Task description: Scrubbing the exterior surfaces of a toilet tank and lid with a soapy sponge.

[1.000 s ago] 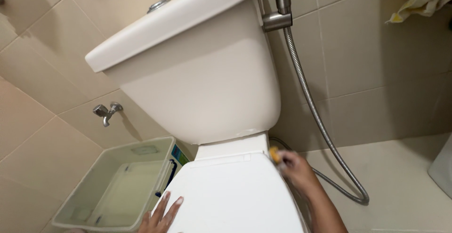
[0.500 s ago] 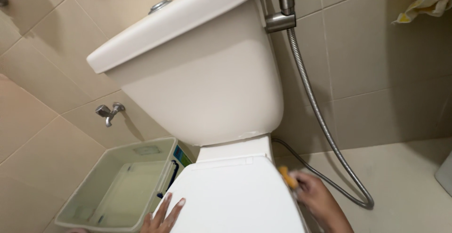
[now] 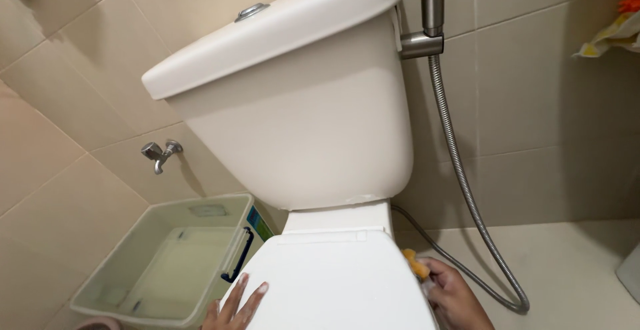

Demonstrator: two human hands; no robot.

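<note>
The left hand (image 3: 235, 307) lies flat and released on the closed toilet lid (image 3: 333, 283), fingers spread, seemingly steadying it. The right hand (image 3: 452, 297) grips a small yellow sponge (image 3: 415, 263) against the lid's right edge. Beyond the left hand sits a pale plastic bin (image 3: 167, 263); above the hands rise the tank (image 3: 293, 103) and the metal hose (image 3: 467, 190).

Glossy ceramic cistern (image 3: 300, 110), ribbed metal hose (image 3: 460, 170), translucent plastic bin (image 3: 127, 263)
</note>
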